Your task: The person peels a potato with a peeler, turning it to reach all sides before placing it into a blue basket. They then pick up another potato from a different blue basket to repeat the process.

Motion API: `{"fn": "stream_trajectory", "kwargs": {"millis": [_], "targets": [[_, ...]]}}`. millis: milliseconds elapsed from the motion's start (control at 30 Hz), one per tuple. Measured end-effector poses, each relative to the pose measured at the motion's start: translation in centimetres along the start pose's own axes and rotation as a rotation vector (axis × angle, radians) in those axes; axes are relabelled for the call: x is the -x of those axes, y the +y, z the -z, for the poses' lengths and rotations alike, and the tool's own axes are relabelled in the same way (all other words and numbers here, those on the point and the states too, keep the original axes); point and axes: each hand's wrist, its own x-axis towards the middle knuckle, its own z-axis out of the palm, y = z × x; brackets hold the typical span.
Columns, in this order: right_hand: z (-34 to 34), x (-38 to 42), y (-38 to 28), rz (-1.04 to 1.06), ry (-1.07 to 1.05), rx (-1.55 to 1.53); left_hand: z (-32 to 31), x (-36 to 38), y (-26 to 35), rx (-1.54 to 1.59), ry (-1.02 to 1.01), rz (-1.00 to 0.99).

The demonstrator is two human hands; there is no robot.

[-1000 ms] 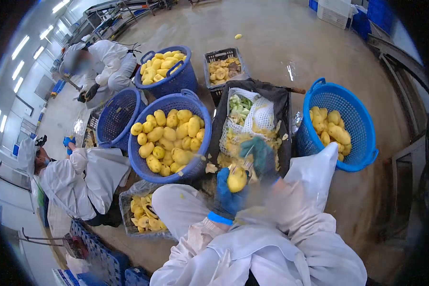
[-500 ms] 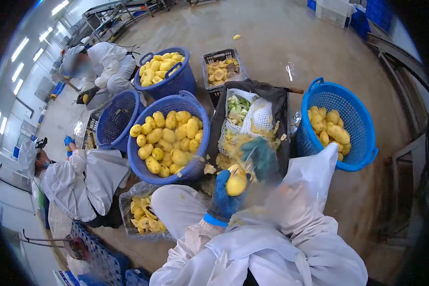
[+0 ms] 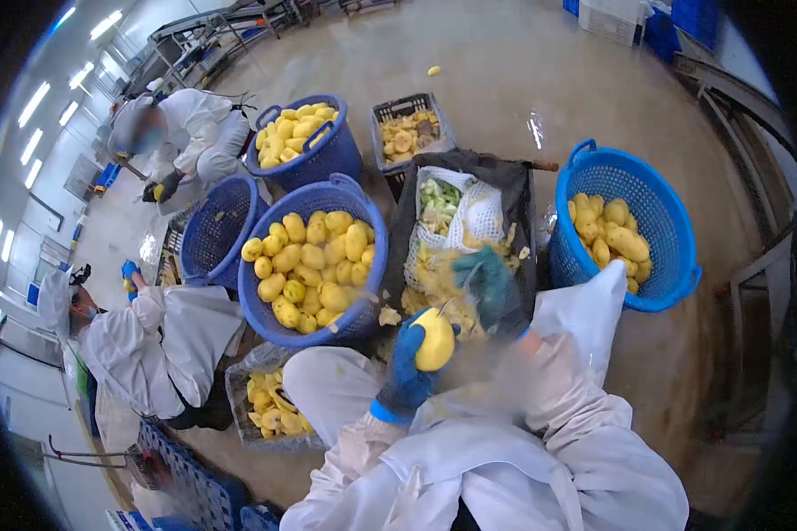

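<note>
My left hand (image 3: 407, 370), in a blue glove, is closed round a yellow peeled fruit (image 3: 435, 340) in front of my lap. Just to the right and a little above it is my right hand (image 3: 489, 285) in a green glove, its fingers curled over a dark-lined crate (image 3: 524, 265). A thin tool seems to be in that hand, but it is blurred. Inside the crate lie yellow peelings (image 3: 443, 279), green scraps (image 3: 440, 202) and a white net (image 3: 478, 217). Left of the crate stands a purple-blue basket (image 3: 255, 305) of yellow fruits.
A blue basket (image 3: 673, 248) with yellow fruits stands at the right. Behind are a second full basket (image 3: 328, 164) and a crate of pieces (image 3: 407, 133). An empty basket (image 3: 217, 234) and two co-workers (image 3: 128, 354) are at the left. A bagged crate (image 3: 274, 403) sits by my knee.
My right hand has moved slightly up and away from the fruit. The fruit in my left hand has turned more upright and shifted slightly left.
</note>
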Motion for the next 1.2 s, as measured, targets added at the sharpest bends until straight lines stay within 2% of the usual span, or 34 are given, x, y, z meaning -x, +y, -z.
{"fn": "stream_trajectory", "kwargs": {"millis": [33,67,133,167,233,267,300,333,367,467,500,567,667,733,800,833,867,933,1000,1067,1133,1167,1200], "targets": [[-1.1,0.9,-0.5,0.213,-0.127,0.232,1.3,-0.5,-0.8,-0.322,-0.077,-0.153],[-0.4,0.4,0.2,0.137,-0.017,0.150,2.6,-0.9,-1.6,-0.631,-0.106,-0.331],[2.6,-1.9,4.4,-0.020,0.189,-0.027,-0.5,0.4,0.8,0.165,-0.075,0.129],[5.6,-3.5,6.7,-0.029,0.101,-0.444,-0.8,0.5,1.4,0.154,-0.087,0.097],[2.1,-2.1,1.1,-0.152,0.144,-0.327,-1.0,0.8,1.6,0.148,-0.098,0.050],[0.1,-0.7,-1.2,-0.222,0.176,-0.262,-0.8,1.0,1.2,0.044,-0.108,0.010],[-1.3,0.3,-1.3,-0.114,0.045,-0.266,-0.7,0.3,1.1,-0.065,-0.133,-0.039],[-0.1,-0.4,1.0,-0.032,0.062,-0.211,-0.6,-0.2,1.2,-0.179,-0.162,-0.089],[2.1,-1.4,5.4,0.044,0.083,-0.157,-1.2,0.5,1.3,-0.234,-0.044,-0.047],[6.2,-4.0,7.1,0.009,-0.009,-0.109,0.6,0.1,1.0,-0.316,-0.140,-0.154],[5.1,-3.2,5.1,-0.073,-0.032,-0.214,1.0,0.0,0.8,-0.310,-0.139,-0.147],[0.2,-0.2,-0.5,-0.238,0.006,-0.321,0.2,0.2,0.9,-0.124,-0.147,-0.043],[1.4,-1.0,2.7,0.188,0.007,0.203,-0.2,0.2,0.5,0.170,-0.082,0.128],[2.5,-1.4,3.1,0.082,0.030,0.090,0.9,-0.5,0.1,0.382,-0.080,0.235],[0.5,0.5,0.5,-0.096,0.042,-0.059,0.9,-0.2,-0.3,0.472,-0.027,0.286],[-1.5,1.9,-1.0,0.102,-0.096,0.109,0.8,-0.5,-0.2,0.529,-0.017,0.327],[-1.0,1.4,0.1,0.079,-0.086,0.063,0.6,-0.9,0.0,0.583,-0.015,0.360],[0.8,0.0,3.9,0.029,-0.063,-0.039,1.2,-0.9,-0.8,0.478,0.018,0.350],[2.9,-1.5,2.8,0.140,0.115,0.214,0.9,-0.9,-0.2,0.383,0.025,0.277],[1.9,-0.4,1.6,0.033,0.084,0.044,0.2,-0.4,0.6,0.480,0.047,0.337],[-1.9,2.5,-1.0,0.083,-0.130,0.158,-0.5,-0.7,0.7,0.611,0.060,0.398],[-2.8,3.2,-0.5,-0.138,-0.052,-0.075,-0.5,-1.0,0.4,0.616,0.073,0.395],[-1.4,2.2,1.1,-0.003,0.007,0.093,-0.1,-1.2,0.0,0.621,0.091,0.393]]}}
